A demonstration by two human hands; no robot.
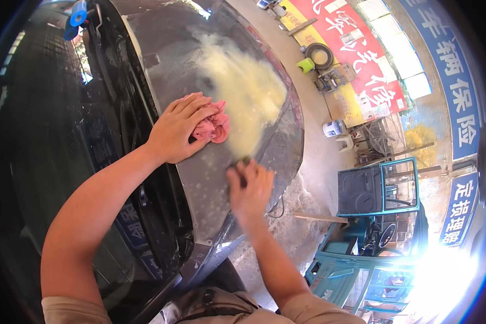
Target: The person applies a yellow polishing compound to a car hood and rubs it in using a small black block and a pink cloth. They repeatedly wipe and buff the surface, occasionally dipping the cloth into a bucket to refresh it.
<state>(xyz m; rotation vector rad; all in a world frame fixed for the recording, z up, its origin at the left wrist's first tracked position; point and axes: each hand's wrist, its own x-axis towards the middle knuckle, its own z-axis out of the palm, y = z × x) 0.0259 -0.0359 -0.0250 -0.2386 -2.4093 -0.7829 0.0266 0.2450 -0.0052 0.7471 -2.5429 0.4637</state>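
A grey car hood (170, 81) lies before me, with a smeared pale yellow filler patch (248, 89) over its far right part. My left hand (181, 127) rests on the hood, its fingers curled over a crumpled pink cloth (214, 123) just left of the patch. Lower down, my right hand (251, 189) bends its fingers round a small dark block (244, 171) at the patch's near end. That hand is slightly blurred, and most of the block is hidden under the fingers. Pale spots dot the hood's surface between my hands.
The dark windshield (48, 135) and black cowl trim (156, 183) run along the left. Right of the hood's edge is a concrete floor (318, 162) with a paint bucket (333, 128), a tyre (319, 55) and a teal vehicle cab (340, 262). Red and blue banners hang on the wall.
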